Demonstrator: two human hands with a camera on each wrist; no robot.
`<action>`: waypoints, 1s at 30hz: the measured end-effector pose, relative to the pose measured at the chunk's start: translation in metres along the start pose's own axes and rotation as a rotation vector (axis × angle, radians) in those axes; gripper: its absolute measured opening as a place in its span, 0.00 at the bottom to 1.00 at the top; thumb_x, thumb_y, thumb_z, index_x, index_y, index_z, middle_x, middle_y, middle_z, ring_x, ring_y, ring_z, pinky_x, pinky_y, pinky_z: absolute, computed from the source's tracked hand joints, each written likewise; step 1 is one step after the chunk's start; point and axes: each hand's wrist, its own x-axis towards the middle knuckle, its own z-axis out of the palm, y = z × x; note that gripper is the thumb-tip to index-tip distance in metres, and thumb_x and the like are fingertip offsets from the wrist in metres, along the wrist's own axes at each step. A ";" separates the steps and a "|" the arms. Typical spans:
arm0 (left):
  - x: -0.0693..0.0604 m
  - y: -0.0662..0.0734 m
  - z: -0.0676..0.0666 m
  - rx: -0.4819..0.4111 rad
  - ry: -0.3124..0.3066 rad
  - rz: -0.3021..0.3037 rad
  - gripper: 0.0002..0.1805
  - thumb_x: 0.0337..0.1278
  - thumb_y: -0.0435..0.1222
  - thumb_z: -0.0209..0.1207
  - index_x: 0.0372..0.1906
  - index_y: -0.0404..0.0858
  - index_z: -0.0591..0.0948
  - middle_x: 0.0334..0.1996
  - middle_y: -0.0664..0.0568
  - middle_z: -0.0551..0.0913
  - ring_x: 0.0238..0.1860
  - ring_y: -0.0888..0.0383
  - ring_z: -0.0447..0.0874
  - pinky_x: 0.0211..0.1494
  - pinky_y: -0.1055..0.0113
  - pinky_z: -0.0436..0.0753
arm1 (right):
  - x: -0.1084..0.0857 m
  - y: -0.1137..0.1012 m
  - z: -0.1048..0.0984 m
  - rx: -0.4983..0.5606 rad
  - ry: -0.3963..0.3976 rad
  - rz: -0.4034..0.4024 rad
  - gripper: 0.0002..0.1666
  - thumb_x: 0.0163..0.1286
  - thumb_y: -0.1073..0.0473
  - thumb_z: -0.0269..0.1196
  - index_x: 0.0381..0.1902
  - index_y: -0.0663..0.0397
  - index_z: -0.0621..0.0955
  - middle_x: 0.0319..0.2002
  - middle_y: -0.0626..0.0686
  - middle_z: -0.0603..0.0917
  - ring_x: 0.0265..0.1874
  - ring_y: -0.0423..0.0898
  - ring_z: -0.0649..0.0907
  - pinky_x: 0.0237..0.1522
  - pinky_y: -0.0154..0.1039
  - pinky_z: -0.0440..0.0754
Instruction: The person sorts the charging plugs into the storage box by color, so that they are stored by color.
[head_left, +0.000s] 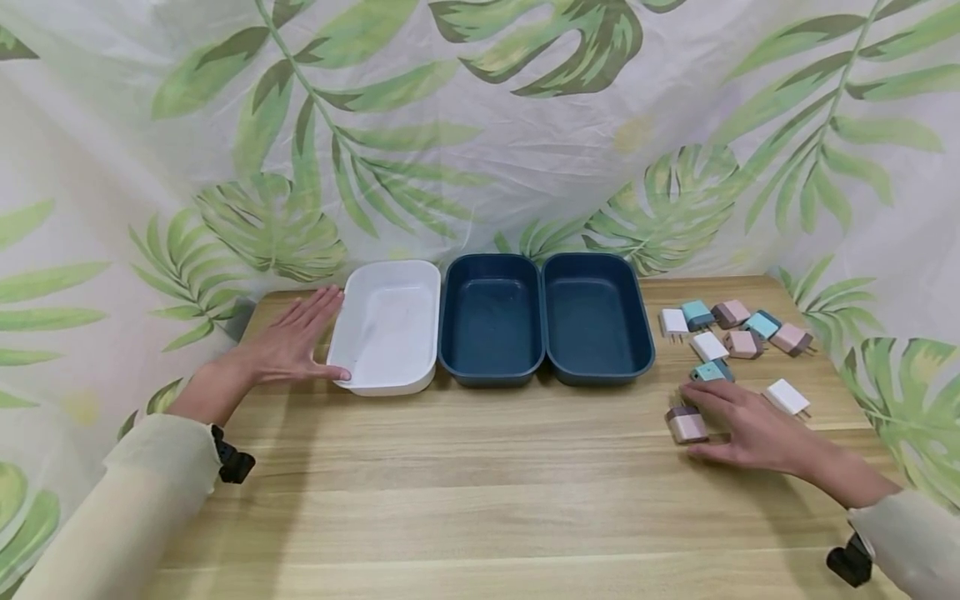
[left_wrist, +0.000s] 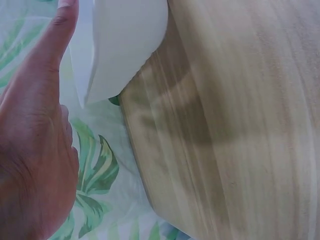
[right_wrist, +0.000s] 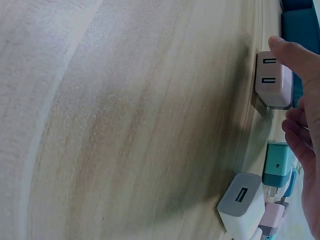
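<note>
Along the left side of a white tray (head_left: 385, 383) lies my left hand (head_left: 292, 342), fingers straight and spread. Its thumb reaches over the tray's near left corner. My right hand (head_left: 750, 425) hovers low over the table at the right, thumb and fingers apart. Close to its thumb and fingers lies a pink USB charger plug (head_left: 687, 425); the right wrist view shows two ports on this plug (right_wrist: 272, 80). Whether the thumb touches it I cannot tell. Just beyond the fingertips sits a teal charger plug (head_left: 708, 372), partly hidden by the hand.
Two dark blue trays, a middle one (head_left: 491, 379) and a right one (head_left: 600, 377), stand beside the white one at the back. Several white, teal and pink plugs lie at the table's right, including a white plug (head_left: 786, 397) behind my hand. A leaf-print cloth (head_left: 525, 167) hangs behind.
</note>
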 end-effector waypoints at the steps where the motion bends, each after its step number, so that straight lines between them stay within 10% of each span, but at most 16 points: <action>1: 0.001 0.000 0.000 0.000 0.004 0.000 0.72 0.54 0.65 0.71 0.86 0.32 0.43 0.86 0.35 0.41 0.86 0.35 0.38 0.84 0.36 0.44 | 0.000 0.000 0.000 0.003 -0.004 0.003 0.49 0.48 0.40 0.85 0.60 0.65 0.85 0.57 0.62 0.86 0.51 0.56 0.88 0.42 0.54 0.90; 14: -0.001 0.003 0.000 0.001 -0.028 -0.008 0.69 0.58 0.64 0.69 0.85 0.29 0.44 0.85 0.32 0.42 0.85 0.34 0.40 0.83 0.34 0.48 | -0.001 0.005 0.010 0.059 -0.019 0.011 0.37 0.50 0.50 0.86 0.55 0.61 0.88 0.53 0.56 0.88 0.51 0.54 0.88 0.44 0.53 0.89; 21: -0.001 0.000 0.004 -0.016 -0.046 -0.030 0.67 0.61 0.65 0.66 0.86 0.33 0.43 0.86 0.36 0.43 0.85 0.34 0.43 0.83 0.33 0.47 | -0.002 0.006 0.013 0.094 0.003 0.011 0.35 0.48 0.54 0.86 0.55 0.59 0.88 0.52 0.54 0.89 0.50 0.52 0.88 0.53 0.30 0.83; 30: 0.000 0.000 0.009 -0.006 -0.065 -0.039 0.63 0.65 0.64 0.63 0.87 0.37 0.43 0.87 0.39 0.44 0.85 0.35 0.44 0.83 0.33 0.46 | 0.000 0.003 0.011 0.127 -0.002 0.047 0.34 0.47 0.57 0.86 0.54 0.58 0.89 0.51 0.54 0.91 0.48 0.54 0.90 0.42 0.50 0.90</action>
